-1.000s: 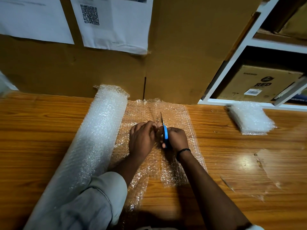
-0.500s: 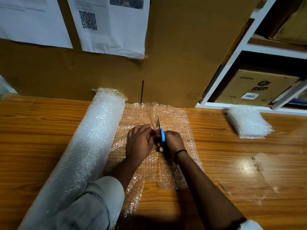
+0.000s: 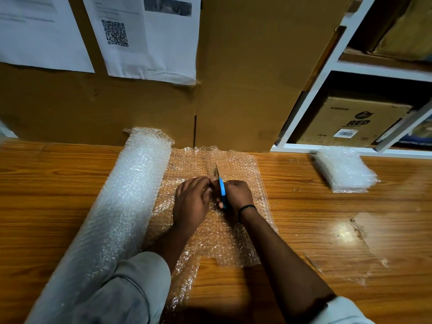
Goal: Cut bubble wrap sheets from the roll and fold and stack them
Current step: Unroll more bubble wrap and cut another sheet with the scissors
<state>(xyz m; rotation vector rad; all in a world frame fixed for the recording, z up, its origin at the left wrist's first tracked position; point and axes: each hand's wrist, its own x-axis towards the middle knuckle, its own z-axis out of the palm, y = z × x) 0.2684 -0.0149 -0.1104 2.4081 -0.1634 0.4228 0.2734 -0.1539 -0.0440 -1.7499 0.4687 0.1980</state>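
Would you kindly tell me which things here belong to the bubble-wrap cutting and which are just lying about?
In use:
roll
sheet being cut
scissors, gripped by the right hand
left hand, holding the sheet
stack of folded pieces

Lying about:
papers on the cardboard
box on the shelf
plastic scrap on the table

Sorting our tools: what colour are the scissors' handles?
Blue scissors handles, held by the right hand; head view.

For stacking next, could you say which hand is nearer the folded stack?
Right. The right hand sits left of the folded stack; the left hand lies farther left.
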